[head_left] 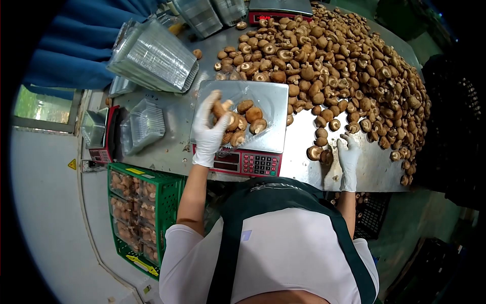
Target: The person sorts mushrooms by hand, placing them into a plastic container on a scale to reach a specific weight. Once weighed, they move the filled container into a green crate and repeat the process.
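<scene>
My left hand (208,133), in a white glove, is closed around a brown mushroom (218,109) over a clear plastic tray (266,105). Several mushrooms (254,114) lie in that tray, which rests on the steel plate of a red scale (281,137). My right hand (348,158), also gloved, is at the steel table with its fingers apart and nothing seen in them. Just left of it are a few loose mushrooms (314,152), and the large mushroom pile (354,76) spreads beyond its fingertips.
Stacked clear trays (152,55) stand at the back left, with a smaller stack (143,125) nearer. A second red scale (107,137) is at the table's left edge, another (281,7) at the back. A green crate (161,213) of packed mushrooms sits below left.
</scene>
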{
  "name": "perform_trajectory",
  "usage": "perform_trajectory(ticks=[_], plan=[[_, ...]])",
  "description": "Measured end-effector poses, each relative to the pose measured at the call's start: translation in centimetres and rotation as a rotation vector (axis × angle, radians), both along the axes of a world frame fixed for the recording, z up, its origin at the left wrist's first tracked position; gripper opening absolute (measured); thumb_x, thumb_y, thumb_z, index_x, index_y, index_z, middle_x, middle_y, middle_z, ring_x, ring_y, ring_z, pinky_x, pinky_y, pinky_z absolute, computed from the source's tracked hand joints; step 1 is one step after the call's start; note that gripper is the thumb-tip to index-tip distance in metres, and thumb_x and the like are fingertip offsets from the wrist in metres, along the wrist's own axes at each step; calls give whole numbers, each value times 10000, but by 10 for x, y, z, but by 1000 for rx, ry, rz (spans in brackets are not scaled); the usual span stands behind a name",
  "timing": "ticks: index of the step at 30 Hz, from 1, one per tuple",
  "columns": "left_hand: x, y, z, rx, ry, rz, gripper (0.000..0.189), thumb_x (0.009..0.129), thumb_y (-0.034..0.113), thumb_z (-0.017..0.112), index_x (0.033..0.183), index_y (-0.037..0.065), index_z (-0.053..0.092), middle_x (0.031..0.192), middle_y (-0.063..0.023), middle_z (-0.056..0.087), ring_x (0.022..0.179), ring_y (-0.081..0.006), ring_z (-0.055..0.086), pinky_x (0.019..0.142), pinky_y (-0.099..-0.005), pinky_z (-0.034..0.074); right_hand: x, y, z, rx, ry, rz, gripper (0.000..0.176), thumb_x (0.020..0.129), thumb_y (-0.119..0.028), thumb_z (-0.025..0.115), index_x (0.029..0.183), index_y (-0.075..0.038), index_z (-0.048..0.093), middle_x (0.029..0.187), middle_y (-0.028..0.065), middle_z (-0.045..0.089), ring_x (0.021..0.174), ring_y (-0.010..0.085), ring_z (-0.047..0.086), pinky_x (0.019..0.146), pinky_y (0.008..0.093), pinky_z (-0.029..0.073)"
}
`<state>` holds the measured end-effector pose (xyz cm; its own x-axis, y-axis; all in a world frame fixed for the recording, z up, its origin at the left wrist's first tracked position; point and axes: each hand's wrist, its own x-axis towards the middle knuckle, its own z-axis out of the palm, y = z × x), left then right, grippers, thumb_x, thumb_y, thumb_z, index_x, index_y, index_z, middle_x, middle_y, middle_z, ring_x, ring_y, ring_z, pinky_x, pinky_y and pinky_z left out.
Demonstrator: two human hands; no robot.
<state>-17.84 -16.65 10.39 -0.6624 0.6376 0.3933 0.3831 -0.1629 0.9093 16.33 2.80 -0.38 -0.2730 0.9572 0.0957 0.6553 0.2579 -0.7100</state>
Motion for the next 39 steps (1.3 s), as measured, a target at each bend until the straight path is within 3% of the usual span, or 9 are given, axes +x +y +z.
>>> perform_trajectory(ticks=[1, 2, 4, 7, 12, 17, 27, 32, 39], plan=[[5, 1, 4, -165, 178, -39, 480, 753, 71, 674, 1210, 43, 530, 1267, -125, 509, 1150, -281, 504, 1001, -373, 378, 1, 0, -3, 5, 9, 10, 232, 772, -169, 650, 968, -44, 659, 1141, 188, 595, 1088, 315, 555, 936, 356, 421], [1, 4, 4, -413, 626, -104, 508, 782, 231, 669, 1237, 66, 515, 1297, -135, 484, 1183, -319, 470, 1016, -402, 341, 2, -1, -5, 0, 5, 11, 232, 772, -169, 650, 968, -44, 659, 1141, 188, 595, 1088, 315, 555, 936, 356, 421], [16, 12, -7, -654, 952, -116, 514, 790, 230, 659, 1260, 96, 499, 1293, -143, 478, 1204, -351, 442, 988, -402, 356, 3, -3, -5, -8, -15, 5, 241, 772, -166, 648, 967, -24, 658, 1131, 196, 598, 1079, 323, 558, 934, 358, 421], [12, 19, -7, -626, 971, -87, 466, 822, 221, 624, 1261, 114, 511, 1295, -139, 484, 1204, -315, 448, 999, -378, 353, 2, -7, -4, -17, -12, 9, 247, 775, -166, 646, 969, -13, 657, 1112, 204, 604, 1068, 333, 562, 934, 365, 421], [-35, -8, 11, -308, 343, 129, 387, 878, 291, 575, 1194, 67, 564, 1251, -135, 529, 1169, -282, 485, 998, -355, 359, 2, -11, 3, -37, -24, 15, 240, 785, -161, 640, 971, -12, 657, 1111, 202, 605, 1069, 328, 561, 934, 368, 420], [-72, -60, 10, -301, 96, 307, 298, 864, 170, 625, 1105, -5, 607, 1113, -88, 603, 987, -147, 572, 862, -259, 448, -8, -7, 11, -20, -30, 64, 243, 818, -174, 638, 1008, -22, 656, 1048, 155, 645, 1043, 243, 587, 895, 331, 437], [-98, -74, -19, -306, -335, 325, 323, 880, 214, 587, 1145, 30, 604, 1062, -43, 618, 961, -132, 591, 828, -251, 430, -34, 4, 25, -11, -88, 169, 244, 801, -194, 646, 997, -49, 658, 997, 152, 654, 984, 279, 607, 866, 339, 455], [-89, -44, -18, -366, -335, 304, 345, 864, 222, 601, 1148, 25, 598, 1038, -52, 616, 898, -104, 555, 737, -226, 435, -20, 7, 4, 29, -88, 147, 273, 761, -226, 670, 976, -56, 661, 918, 164, 663, 883, 310, 636, 791, 362, 490], [-77, -17, -40, -372, 16, 258, 348, 844, 166, 618, 1154, 12, 581, 1189, -111, 554, 1073, -183, 521, 883, -288, 411, -20, 5, -1, -32, -274, 24, 289, 759, -239, 651, 1001, -79, 654, 890, 179, 660, 839, 320, 642, 759, 376, 499]])
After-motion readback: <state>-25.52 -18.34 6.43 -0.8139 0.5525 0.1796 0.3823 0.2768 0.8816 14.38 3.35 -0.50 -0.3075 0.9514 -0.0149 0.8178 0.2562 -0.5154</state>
